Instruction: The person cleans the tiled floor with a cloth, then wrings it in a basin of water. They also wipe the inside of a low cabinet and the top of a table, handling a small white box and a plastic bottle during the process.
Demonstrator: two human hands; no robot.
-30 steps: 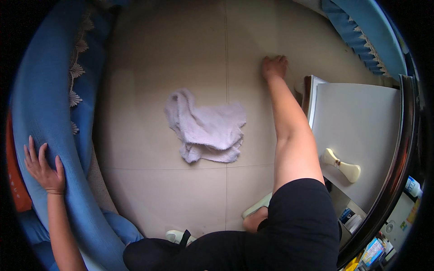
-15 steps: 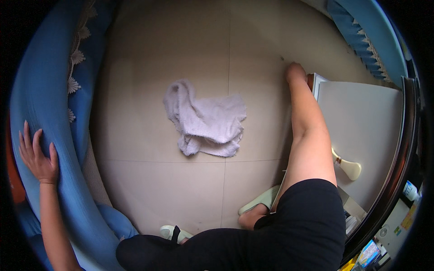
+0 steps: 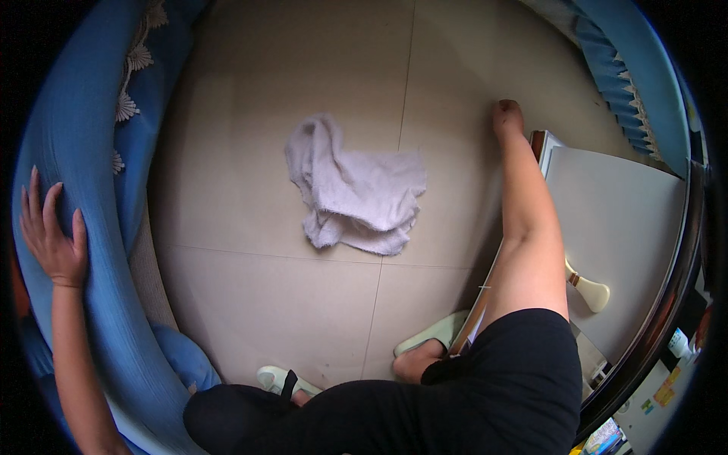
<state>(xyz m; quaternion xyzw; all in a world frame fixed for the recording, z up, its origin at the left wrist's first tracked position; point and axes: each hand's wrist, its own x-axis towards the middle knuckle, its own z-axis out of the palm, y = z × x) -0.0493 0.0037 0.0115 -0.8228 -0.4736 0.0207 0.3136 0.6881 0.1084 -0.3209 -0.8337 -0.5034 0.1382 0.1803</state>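
Note:
My left hand (image 3: 54,241) lies with spread fingers on the blue cover (image 3: 95,250) of a padded piece of furniture at the left. At the far right my right hand (image 3: 508,120) reaches low over the floor, its fingers curled closed. Whatever is in those fingers, if anything, is hidden. A crumpled pale lilac towel (image 3: 360,193) lies on the floor between my arms, touched by neither hand.
Beside my right arm stands a cabinet with a grey-white top (image 3: 614,220), carrying a cream-handled brush (image 3: 590,294). Blue scalloped fabric (image 3: 633,98) hangs at the far right. My feet wear pale green slippers (image 3: 432,334) on the tiled floor (image 3: 265,318).
The view has shifted slightly. My right hand has moved a little toward a small dark speck on the floor, which no longer shows. My left hand stays on the blue cover.

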